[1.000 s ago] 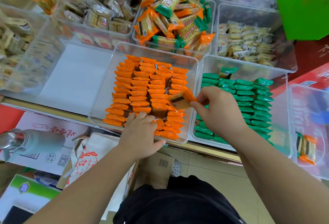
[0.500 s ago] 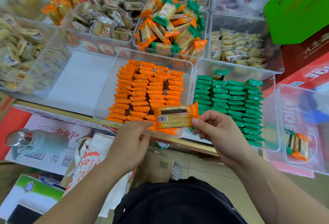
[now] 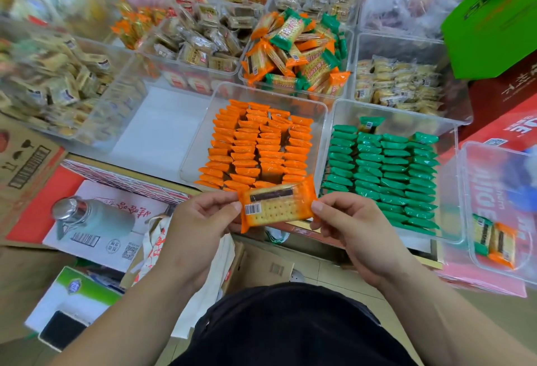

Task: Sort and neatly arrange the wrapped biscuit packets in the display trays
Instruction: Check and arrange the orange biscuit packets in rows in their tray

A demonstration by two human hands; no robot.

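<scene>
You have pale beige floor tiles [image 3: 343,281] showing at lower centre of the frame. At left sits a brown cardboard carton [image 3: 26,156]. Below it, a pale grey flask with a steel cap [image 3: 96,220] lies on a white printed carton [image 3: 96,252]. A bright green box [image 3: 494,25] fills the upper right, under soft, even light.

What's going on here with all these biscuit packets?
A person is sorting wrapped biscuits into clear trays. The left hand and right hand pinch one orange packet by its ends, barcode side up, near the front edge of the orange tray, whose packets stand in neat rows. The green tray to its right is likewise filled in rows. Behind them, a mixed pile of orange and green packets lies loose, not yet sorted.
</scene>
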